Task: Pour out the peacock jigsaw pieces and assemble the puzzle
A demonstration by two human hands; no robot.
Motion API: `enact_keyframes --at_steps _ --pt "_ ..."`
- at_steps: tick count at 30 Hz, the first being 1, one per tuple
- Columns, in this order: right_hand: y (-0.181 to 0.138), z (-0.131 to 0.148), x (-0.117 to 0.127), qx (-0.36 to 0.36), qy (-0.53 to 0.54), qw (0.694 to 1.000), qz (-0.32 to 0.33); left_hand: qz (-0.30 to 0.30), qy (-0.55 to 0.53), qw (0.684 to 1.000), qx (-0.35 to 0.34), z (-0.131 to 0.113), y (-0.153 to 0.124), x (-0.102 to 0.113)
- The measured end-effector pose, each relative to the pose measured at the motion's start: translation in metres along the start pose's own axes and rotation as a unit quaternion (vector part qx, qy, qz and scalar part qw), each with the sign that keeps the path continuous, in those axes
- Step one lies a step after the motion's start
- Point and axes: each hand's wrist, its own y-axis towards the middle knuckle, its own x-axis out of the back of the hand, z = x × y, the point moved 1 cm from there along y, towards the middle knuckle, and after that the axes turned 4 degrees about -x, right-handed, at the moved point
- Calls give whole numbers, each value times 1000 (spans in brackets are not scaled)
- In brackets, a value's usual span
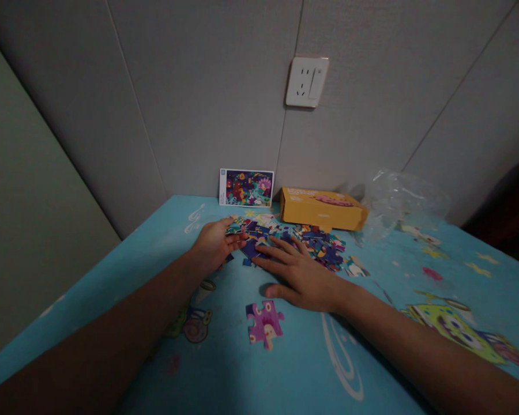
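Observation:
Between thumb and fingers, my left hand (217, 242) pinches a small puzzle piece (236, 230) at the left side of a heap of puzzle pieces (322, 248). My right hand (300, 273) lies palm down with its fingers spread, the fingertips on the near edge of the heap. The heap is mostly dark blue and purple, with some white and orange bits, and both hands cover part of it. Closer to me, a few joined pink and purple puzzle pieces (265, 324) lie flat on the blue tablecloth (207, 374).
A picture card (247, 188) with a colourful scene leans against the wall. Right of it stands a yellow box (324, 210), beside a crumpled clear plastic bag (398, 199). A white socket plate (307, 82) is on the grey wall behind.

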Motion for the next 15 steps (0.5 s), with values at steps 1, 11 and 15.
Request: enact_keyframes --at_steps 1,11,15 --pt "0 -1 0 0 1 1000 -5 0 1 1000 0 0 0 0" --pt "2 -5 8 6 44 995 -94 2 13 1000 7 -1 -1 1" --pt "2 -8 3 1 29 991 -128 15 28 999 2 0 -2 -2"
